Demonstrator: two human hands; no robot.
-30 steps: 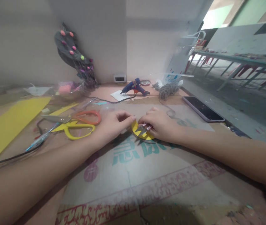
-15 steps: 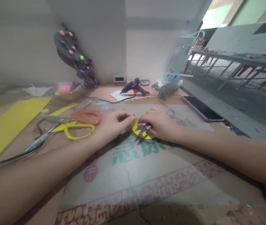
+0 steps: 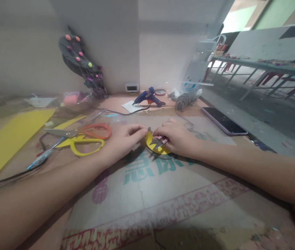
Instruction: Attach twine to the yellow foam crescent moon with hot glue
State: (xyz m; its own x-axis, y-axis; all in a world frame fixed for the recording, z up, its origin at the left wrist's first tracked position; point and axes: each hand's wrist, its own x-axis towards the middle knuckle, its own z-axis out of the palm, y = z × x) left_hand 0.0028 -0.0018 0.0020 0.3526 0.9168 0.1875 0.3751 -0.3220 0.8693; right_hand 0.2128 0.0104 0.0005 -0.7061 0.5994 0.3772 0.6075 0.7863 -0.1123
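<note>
The left hand [image 3: 122, 139] has its thumb and forefinger pinched on the left edge of the yellow disc [image 3: 151, 141], which lies near the middle of the worktop [image 3: 163, 109], at the far edge of the printed sheet [image 3: 147, 184]. The right hand [image 3: 177, 137] is curled closed around the small snips [image 3: 159, 142], whose blades rest over the disc. Compared with half a second ago, both hands sit in almost the same spot; the left fingertips have edged slightly closer to the right hand. Two pairs of scissors [image 3: 90, 137] lie just left of the left hand, and a phone [image 3: 224, 120] lies towards the right edge.
</note>
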